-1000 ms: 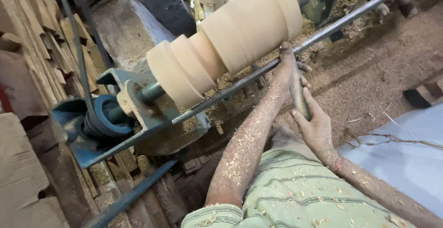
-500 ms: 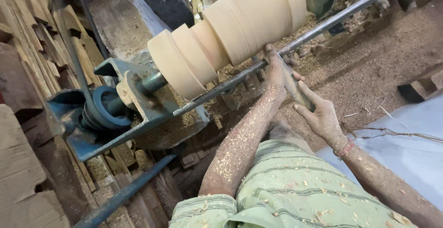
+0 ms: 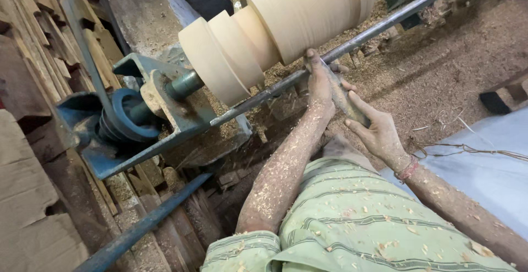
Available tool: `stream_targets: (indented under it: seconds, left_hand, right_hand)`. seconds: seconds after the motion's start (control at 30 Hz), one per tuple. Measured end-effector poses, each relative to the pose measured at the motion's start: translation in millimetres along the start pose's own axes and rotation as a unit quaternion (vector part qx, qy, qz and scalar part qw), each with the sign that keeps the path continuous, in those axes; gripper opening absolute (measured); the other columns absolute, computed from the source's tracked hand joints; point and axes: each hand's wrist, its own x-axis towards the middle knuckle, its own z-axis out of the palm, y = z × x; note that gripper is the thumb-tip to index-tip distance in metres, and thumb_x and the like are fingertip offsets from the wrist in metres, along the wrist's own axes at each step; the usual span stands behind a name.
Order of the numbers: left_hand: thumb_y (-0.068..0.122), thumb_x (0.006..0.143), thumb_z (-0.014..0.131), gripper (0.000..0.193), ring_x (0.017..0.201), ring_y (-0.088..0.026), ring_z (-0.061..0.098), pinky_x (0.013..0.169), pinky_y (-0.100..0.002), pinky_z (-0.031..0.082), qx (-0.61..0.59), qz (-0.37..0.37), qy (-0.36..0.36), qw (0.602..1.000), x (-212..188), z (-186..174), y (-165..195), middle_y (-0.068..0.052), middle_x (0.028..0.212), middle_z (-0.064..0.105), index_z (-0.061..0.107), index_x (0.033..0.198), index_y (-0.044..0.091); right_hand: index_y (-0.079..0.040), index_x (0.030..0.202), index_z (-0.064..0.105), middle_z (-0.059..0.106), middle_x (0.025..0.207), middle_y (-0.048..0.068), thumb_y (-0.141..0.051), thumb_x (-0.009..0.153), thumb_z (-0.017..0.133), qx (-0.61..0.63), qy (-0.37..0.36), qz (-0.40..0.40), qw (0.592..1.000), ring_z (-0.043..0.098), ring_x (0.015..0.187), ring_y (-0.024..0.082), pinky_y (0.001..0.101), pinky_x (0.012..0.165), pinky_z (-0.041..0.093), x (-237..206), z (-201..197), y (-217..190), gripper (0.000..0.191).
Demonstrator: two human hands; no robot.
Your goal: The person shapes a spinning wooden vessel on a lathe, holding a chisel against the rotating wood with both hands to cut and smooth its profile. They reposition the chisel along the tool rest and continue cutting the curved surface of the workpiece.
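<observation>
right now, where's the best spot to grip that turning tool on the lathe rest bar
Probably as shown: left hand pinning the turning tool on the rest bar near the wooden workpiece, right hand on the rear end from below, since it slants back toward the person.

Single head cam looking steeply down, sitting close over both forearms, facing the wooden workpiece [image 3: 286, 30] on the lathe, frame tilting diagonally
</observation>
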Motion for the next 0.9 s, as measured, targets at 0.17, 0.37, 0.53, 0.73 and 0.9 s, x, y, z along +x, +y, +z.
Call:
stream_targets:
  seconds: [0.17,0.37,0.53,0.73,0.9]
  left_hand:
    - [0.092,0.082,0.042,0.097,0.05,-0.02,0.064,0.047,-0.037,0.061,-0.016,-0.019,0.011,1.0,1,-8,-3,-0.012,0.075,0.062,0.058,0.097,-0.002]
    - [0.09,0.084,0.042,0.098,0.052,-0.021,0.064,0.052,-0.038,0.06,-0.036,0.013,0.009,0.999,3,-14,-4,-0.009,0.079,0.065,0.061,0.104,-0.004]
    - [0.09,0.085,0.039,0.097,0.051,-0.022,0.064,0.049,-0.037,0.058,-0.026,0.021,0.013,0.999,-1,-17,-1,-0.011,0.078,0.066,0.062,0.101,-0.003]
    - [0.089,0.087,0.037,0.097,0.056,-0.022,0.066,0.052,-0.037,0.06,-0.035,0.018,0.029,0.999,-8,-18,6,-0.012,0.081,0.065,0.051,0.119,-0.002]
    - [0.086,0.09,0.038,0.096,0.058,-0.023,0.066,0.057,-0.039,0.061,-0.063,0.043,0.039,0.996,-6,-23,6,-0.014,0.083,0.066,0.041,0.131,0.0]
  right_hand:
    - [-0.002,0.152,0.049,0.068,0.133,0.025,-0.01,0.088,0.075,-0.009,-0.009,-0.021,1.0,0.064,0.119,0.016,0.0336,0.098,0.05,1,1,-2,0.069]
    - [-0.008,0.152,0.051,0.071,0.107,0.027,-0.015,0.087,0.076,-0.043,-0.035,0.027,0.998,0.07,0.094,0.015,0.0337,0.085,0.054,2,-2,-8,0.071]
    - [-0.012,0.153,0.051,0.07,0.1,0.029,-0.017,0.086,0.076,-0.052,-0.044,0.02,0.997,0.071,0.088,0.017,0.0351,0.083,0.054,6,-2,-11,0.071]
    - [-0.011,0.152,0.051,0.07,0.105,0.029,-0.018,0.087,0.076,-0.052,-0.052,-0.016,0.997,0.073,0.094,0.019,0.036,0.083,0.054,11,-3,-17,0.071]
    - [-0.013,0.154,0.048,0.071,0.117,0.025,-0.02,0.087,0.076,-0.062,-0.092,-0.017,0.994,0.073,0.095,0.021,0.0353,0.085,0.054,22,-10,-20,0.073]
